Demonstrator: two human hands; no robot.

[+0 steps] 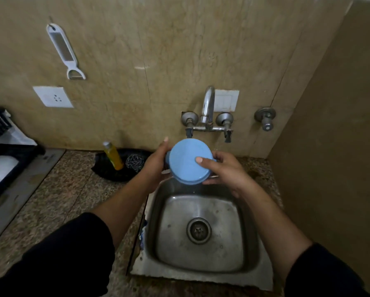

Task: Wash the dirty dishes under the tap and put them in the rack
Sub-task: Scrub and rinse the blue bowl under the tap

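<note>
Nearest, below and short of both hands: the sink (201, 264) is lying under the forearms, its basin showing only the drain (198, 231). Both arms are reaching over it in dark sleeves.

The left hand (156, 166) is gripping the left side of the blue cup (188, 161). The right hand (224, 171) is holding its right side, with the thumb lying flat on the upturned base and the fingers curling under the rim. The cup is sitting between the two hands, base toward the camera, over the sink's far edge (cup or small bowl; the inside is hidden).

Just beyond the hands: the tap (208, 103), its spout ending behind the cup. Cannot tell whether water is running.

Left of the left hand: a soap bottle (113, 156) and a steel scrubber (134, 161) are sitting in a dark tray. Well to the left of that: the rack (19, 154), with a white item lying in it.

Judgement: the step in hand is washing this cup under the tap. The next move is likely calling for turning the cup so the inside gets rinsed. After that comes carrying it leftward past the soap to the rack, keeping a firm hold on a wet surface.
</note>
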